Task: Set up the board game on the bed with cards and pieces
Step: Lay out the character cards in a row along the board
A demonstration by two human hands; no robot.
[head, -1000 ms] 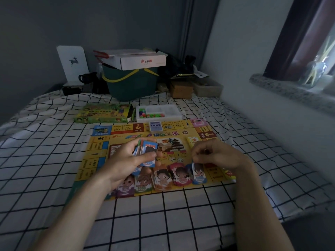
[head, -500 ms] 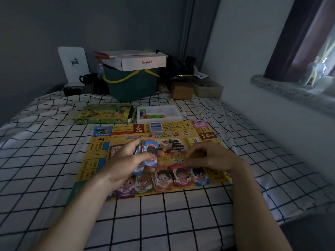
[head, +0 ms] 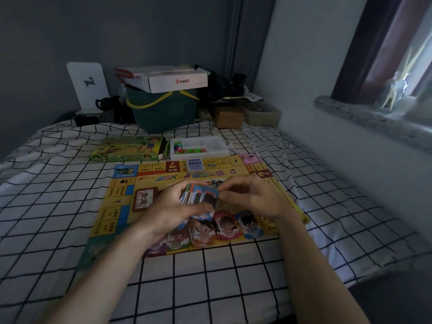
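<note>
Board [head: 121, 190] laid; my left hand [head: 173, 206] grips the card stack [head: 198, 195], right hand [head: 247, 197] seemingly pinching its top card (blurred); piles unfinished.

Left hand [head: 174, 208] and card stack [head: 198, 195] cover the middle of the game board [head: 121, 195]; printing there is unreadable. Right hand [head: 252, 197] blurs where its fingertips meet the stack, so which card they touch is unclear. Both forearms run off the bottom edge. Row of cards [head: 228, 226] at the board's near side is partly hidden by the wrists. Pieces in the white tray [head: 198, 148] behind the board are too small to identify.
</note>
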